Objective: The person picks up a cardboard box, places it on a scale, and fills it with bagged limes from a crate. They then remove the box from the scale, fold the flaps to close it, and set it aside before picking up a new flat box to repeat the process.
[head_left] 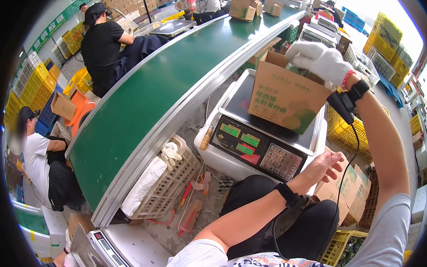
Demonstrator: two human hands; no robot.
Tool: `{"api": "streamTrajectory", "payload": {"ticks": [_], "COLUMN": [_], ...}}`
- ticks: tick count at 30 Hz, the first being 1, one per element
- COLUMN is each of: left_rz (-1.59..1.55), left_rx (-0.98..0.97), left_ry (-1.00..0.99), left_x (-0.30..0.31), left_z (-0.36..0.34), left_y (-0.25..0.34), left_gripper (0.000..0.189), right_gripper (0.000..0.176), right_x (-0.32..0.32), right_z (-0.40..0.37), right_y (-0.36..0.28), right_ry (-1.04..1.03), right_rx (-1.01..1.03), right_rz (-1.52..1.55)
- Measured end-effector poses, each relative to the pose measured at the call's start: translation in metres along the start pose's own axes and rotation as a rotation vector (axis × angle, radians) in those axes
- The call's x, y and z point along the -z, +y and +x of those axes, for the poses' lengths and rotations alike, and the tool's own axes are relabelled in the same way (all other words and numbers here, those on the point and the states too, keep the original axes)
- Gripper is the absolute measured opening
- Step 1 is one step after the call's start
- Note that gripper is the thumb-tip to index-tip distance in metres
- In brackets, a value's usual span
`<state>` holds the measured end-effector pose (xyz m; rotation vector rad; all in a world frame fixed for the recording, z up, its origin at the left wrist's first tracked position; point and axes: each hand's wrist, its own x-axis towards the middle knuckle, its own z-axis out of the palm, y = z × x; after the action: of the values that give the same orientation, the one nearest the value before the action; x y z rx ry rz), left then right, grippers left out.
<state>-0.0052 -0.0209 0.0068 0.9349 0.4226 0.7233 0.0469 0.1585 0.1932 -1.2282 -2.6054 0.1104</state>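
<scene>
A printed cardboard box point(285, 95) with an open top stands on the platform of a digital scale point(256, 148). My right hand point(316, 59), in a white glove, is over the box's opening. Its fingers are curled down at the rim, closed on something I cannot make out; something green shows beneath them. My left hand point(325, 167) is bare, at the scale's lower right corner beside the keypad, palm partly up, fingers loosely bent and apart, with nothing in it. Each wrist wears a black strap.
A green conveyor belt point(146, 96) runs along the left, carrying small boxes point(242, 10) at its far end. Below it stands a beige crate point(170, 187) with a white block and gloves. Yellow crates point(347, 129) are at right. Several people work beyond the belt and at lower left.
</scene>
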Motion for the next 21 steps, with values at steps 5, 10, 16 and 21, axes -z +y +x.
{"api": "streamTrajectory", "payload": {"ticks": [5,10,16,21], "left_rz": [-0.005,-0.001,-0.016,-0.009], "left_rx": [-0.007,-0.005,-0.002,0.002], "left_ry": [-0.012,-0.012,0.001,-0.042], "left_x": [0.0,0.0,0.0,-0.006], "left_z": [0.001,0.001,-0.002,-0.004], "left_y": [0.0,-0.001,0.002,0.004], "left_gripper": [0.054,0.054,0.052,0.051], "right_gripper": [0.025,0.026,0.025,0.021], "right_x": [0.007,0.021,0.048,0.066], "right_z": [-0.007,-0.051,-0.172,-0.325], "right_y": [0.03,0.002,-0.003,-0.004], "right_ry": [0.302,0.509,0.464,0.387], "right_rx": [0.096,-0.052,-0.26,-0.767], "right_rz": [0.145,0.351,0.266,0.283]}}
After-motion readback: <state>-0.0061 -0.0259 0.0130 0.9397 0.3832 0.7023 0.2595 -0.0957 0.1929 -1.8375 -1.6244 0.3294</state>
